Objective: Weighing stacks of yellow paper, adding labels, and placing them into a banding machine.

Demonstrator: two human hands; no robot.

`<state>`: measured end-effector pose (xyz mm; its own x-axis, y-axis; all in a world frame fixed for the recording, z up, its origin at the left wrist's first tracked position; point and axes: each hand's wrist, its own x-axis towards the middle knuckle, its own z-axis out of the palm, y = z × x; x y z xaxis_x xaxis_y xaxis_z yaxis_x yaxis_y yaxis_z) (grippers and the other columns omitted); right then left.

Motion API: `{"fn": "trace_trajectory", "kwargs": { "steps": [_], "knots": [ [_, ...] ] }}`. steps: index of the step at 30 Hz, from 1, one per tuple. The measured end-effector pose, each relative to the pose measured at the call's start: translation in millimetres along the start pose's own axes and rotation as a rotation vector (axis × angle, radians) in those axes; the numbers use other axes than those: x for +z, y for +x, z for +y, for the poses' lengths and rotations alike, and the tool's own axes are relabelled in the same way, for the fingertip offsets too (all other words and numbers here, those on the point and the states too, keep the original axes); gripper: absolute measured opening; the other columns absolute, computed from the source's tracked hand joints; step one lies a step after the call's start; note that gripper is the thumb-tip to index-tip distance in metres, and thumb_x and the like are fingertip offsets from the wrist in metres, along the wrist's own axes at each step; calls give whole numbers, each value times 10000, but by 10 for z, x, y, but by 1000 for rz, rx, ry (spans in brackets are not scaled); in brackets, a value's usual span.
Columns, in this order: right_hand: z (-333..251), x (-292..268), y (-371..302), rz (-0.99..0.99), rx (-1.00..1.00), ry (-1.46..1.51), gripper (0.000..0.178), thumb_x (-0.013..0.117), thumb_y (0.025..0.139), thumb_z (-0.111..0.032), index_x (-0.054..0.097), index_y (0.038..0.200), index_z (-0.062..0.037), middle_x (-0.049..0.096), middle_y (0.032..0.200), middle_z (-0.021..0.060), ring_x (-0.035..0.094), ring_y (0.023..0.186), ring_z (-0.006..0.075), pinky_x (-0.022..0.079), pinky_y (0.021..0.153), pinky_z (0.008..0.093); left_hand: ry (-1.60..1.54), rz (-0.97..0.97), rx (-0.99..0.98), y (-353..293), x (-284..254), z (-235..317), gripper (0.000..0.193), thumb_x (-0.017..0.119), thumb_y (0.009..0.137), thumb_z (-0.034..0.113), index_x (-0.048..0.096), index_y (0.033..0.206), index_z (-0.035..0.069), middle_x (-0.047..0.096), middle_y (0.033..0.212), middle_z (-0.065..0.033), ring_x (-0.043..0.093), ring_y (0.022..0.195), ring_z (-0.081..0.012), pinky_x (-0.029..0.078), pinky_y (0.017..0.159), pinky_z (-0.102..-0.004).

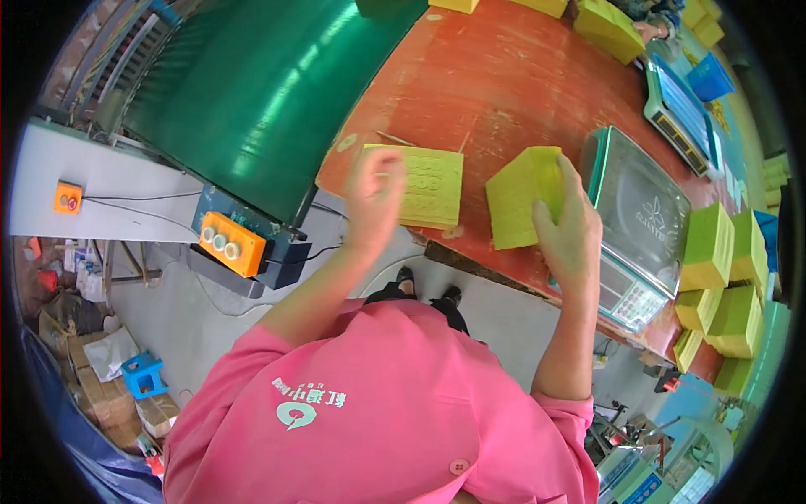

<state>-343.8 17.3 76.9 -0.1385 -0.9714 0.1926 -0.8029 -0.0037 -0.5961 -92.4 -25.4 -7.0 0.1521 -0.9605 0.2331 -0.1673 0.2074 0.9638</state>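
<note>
Gripping a thick yellow-green paper stack w/ your R hand, you've the thumb on its face & fingers along its R edge; stack's just L of the teal-and-grey weighing scale w/ its clear cover. Can't tell if it touches the scuffed red counter. Your L hand is blurred, fingers part-curled, further L of the scale, by the L edge of a flat square yellow-green paper pile w/ raised ring patterns; can't tell if it's gripping. R of the scale: several yellow-green paper blocks. Beyond the scale: a 2nd, blue-topped scale, a blue plastic bin, plus a co-worker's hand at another yellow block. Well L of the scale: a glossy green conveyor belt & an orange 3-button box.
</note>
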Motion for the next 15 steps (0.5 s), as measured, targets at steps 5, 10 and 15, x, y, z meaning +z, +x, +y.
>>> {"fn": "trace_trajectory", "kwargs": {
  "steps": [5, 10, 15],
  "knots": [
    [-64, 3, 44, -40, 8, 39, 590, 611, 829, -103, 466, 1400, -69, 640, 1137, 241, 629, 1021, 411, 507, 863, 453, 233, 222, -381, -308, -862, -515, 317, 665, 918, 357, 602, 1018, 62, 626, 876, -21, 626, 796, -128, 480, 666, -290],
    [-65, 11, 24, -33, -33, 35, 606, 618, 819, -82, 474, 1408, -82, 643, 1142, 249, 629, 1038, 410, 504, 879, 440, -385, -36, -1032, -336, -803, -580, 673, 645, 837, 657, 575, 1206, 98, 633, 1031, -104, 628, 964, -250, 486, 815, -433],
    [-39, 45, 35, -26, -56, 56, 608, 613, 820, -77, 476, 1412, -85, 628, 1201, 249, 616, 1094, 407, 492, 919, 432, -422, -23, -1006, -264, -773, -560, 746, 663, 824, 654, 533, 1305, 99, 584, 1189, -143, 598, 1030, -298, 441, 929, -450]
  ]
}}
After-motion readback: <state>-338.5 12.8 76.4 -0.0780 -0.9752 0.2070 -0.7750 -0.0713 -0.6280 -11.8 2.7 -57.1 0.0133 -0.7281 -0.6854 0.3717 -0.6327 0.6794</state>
